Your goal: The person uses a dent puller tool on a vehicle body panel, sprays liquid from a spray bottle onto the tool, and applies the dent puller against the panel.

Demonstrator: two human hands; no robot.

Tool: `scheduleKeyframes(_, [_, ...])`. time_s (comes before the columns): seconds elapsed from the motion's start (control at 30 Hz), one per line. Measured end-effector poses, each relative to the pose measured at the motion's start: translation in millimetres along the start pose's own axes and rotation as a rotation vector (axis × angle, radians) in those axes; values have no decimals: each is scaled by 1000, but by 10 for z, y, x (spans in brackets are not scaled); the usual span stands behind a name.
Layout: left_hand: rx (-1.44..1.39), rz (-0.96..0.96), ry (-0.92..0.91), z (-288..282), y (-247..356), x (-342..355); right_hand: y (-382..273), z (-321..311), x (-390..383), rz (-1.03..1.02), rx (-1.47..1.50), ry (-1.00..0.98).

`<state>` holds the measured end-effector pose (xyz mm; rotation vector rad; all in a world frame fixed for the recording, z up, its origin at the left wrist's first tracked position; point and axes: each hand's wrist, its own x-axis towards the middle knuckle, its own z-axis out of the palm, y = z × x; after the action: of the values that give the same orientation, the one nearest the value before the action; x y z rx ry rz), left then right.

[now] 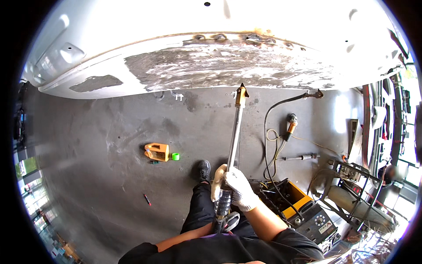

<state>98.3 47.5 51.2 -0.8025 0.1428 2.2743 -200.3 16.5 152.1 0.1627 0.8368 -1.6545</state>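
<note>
A slide hammer (234,136) with a steel rod and a gold-coloured hooked tip (241,94) points away from my body. The tip is just at the lower edge of a white vehicle panel (132,26); I cannot tell if they touch. My right hand (241,189), in a white dotted glove, is closed around the rod just above a dark ribbed section (223,202). White gloved fingers (216,185) show on the rod's left side. My left forearm (189,234) reaches the tool's lower end, where my left hand grips it, largely hidden.
The panel has a sanded grey patch (220,66) with burnt spots above it. On the floor lie an orange grinder (291,127), a second rod (301,157), a cut yellow jug (157,152) and a marker (147,200). A yellow-black machine (314,218) and wheeled frame (351,196) stand right.
</note>
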Motion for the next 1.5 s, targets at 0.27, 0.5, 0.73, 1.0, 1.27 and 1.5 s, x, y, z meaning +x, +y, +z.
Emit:
scheduleKeyframes(0.27, [-347,-3,-23,102,-33,151,-17,-134,76,112,104,-189])
scheduleKeyframes(0.5, [-314,19,57,364,-119,342,-219,-252,20,154,27,-185])
scheduleKeyframes(0.73, [-260,70,69,435,-19,435,-257,-337,44,163,58,-216])
scheduleKeyframes(1.0, [-223,116,56,435,49,449,-298,-323,90,167,104,-228])
scheduleKeyframes(1.27, [-333,-62,83,346,32,530,-295,-297,71,135,52,-177])
scheduleKeyframes(1.5, [-371,67,96,522,50,468,-858,39,332,-45,-329,-44])
